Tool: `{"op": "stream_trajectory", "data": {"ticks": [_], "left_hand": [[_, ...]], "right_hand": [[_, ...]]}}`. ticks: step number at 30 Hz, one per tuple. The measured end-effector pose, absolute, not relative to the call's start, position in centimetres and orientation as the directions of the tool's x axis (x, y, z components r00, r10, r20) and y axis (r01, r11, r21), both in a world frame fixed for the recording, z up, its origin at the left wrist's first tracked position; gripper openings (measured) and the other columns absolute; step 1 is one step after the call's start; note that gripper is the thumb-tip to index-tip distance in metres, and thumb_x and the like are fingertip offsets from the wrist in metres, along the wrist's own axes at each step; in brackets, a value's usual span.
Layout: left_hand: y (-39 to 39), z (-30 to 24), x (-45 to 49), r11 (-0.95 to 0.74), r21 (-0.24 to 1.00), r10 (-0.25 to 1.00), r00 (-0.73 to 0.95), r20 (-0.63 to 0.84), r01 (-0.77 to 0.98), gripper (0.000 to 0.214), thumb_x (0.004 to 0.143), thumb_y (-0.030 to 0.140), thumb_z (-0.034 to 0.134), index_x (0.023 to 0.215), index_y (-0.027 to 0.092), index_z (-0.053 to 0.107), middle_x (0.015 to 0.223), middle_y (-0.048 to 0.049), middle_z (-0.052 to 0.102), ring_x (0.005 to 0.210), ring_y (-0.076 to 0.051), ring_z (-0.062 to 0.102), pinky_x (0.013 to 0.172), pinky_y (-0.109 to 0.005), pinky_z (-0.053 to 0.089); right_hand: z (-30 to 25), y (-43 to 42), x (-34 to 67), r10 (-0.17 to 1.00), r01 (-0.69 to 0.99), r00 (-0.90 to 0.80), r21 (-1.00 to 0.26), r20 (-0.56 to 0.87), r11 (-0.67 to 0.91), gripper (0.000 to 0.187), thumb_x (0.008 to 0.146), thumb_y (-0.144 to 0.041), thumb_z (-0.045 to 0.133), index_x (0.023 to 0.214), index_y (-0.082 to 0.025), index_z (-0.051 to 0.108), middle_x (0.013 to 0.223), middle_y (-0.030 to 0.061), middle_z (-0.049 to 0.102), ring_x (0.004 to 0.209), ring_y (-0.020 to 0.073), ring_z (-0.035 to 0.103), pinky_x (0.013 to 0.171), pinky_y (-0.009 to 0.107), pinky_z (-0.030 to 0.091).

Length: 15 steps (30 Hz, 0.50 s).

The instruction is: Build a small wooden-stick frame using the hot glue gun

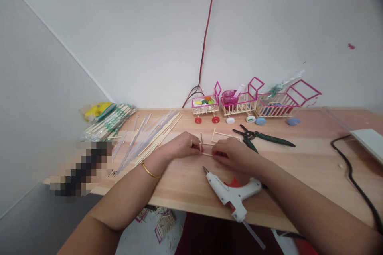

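Observation:
My left hand [189, 144] is closed with its fingertips around the left end of a small frame of thin wooden sticks [207, 154], where short sticks stand upright. At the frame's right side, my right hand [229, 151] pinches it with curled fingers. My fingers hide part of the frame. Just behind my right hand lies another piece of joined sticks [223, 133]. A white hot glue gun [229, 193] with a red trigger lies in front of my hands, a clear glue stick poking out of its back end. Green-handled cutting pliers [269, 138] lie open to the right.
Three little stick carts, one small [206, 105], one middle [239, 103] and one large [277, 105], stand along the wall on bottle-cap wheels. Loose sticks and clear glue sticks [149, 137] spread leftward near bagged sticks [110, 121]. A black cable [348, 167] crosses the right side.

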<state>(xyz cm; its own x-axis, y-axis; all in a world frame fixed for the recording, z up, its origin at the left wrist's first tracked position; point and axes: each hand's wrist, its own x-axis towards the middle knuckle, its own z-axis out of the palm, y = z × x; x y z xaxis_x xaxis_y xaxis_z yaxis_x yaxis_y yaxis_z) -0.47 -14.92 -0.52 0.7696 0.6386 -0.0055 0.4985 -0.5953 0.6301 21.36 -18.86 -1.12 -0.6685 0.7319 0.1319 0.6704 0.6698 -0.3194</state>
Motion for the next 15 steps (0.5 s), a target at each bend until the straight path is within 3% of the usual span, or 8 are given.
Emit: {"op": "stream_trajectory", "data": {"ticks": [15], "left_hand": [[-14.81,-0.58,-0.46,-0.589,0.628,0.641,0.767,-0.019,0.508,0.016,0.073,0.021,0.059,0.082,0.012,0.068,0.078,-0.0036,0.066,0.066,-0.009,0.055,0.059,-0.017,0.038]], "right_hand": [[-1.11,-18.93,21.34,0.731,0.665,-0.668,-0.331,0.136,0.669,0.02,0.084,-0.027,0.046,0.08,-0.019,0.064,0.072,0.0035,0.062,0.068,0.0142,0.053,0.064,0.025,0.033]]}}
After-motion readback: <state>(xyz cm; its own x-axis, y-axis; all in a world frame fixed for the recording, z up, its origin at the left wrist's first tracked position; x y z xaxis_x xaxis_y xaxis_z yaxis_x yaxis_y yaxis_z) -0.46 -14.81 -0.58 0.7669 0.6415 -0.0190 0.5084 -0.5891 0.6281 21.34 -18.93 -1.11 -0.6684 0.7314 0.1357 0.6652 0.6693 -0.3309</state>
